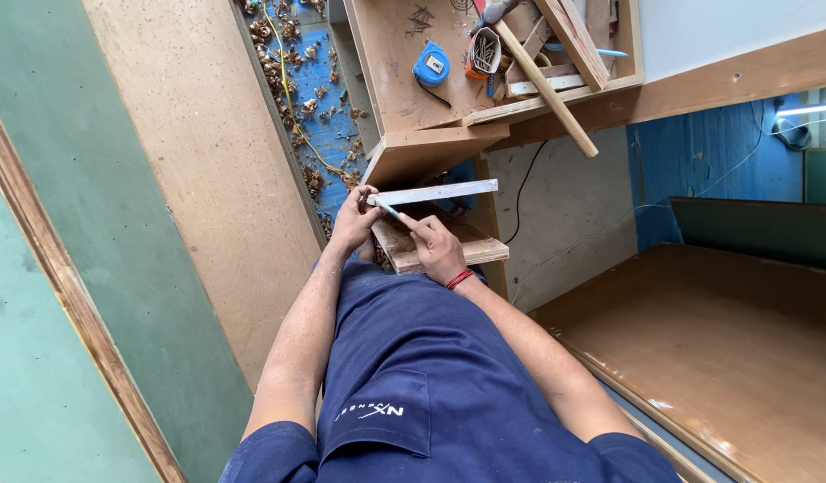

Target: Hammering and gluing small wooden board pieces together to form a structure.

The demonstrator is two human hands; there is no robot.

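Over your lap, marking a wood strip.
Your left hand pinches the thin strip; your right hand is clamped on a blue pencil.

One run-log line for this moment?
left hand: steadies wood strip | right hand: pencil tip on strip | strip over wood block

pale matt wooden strip, rough wooden block
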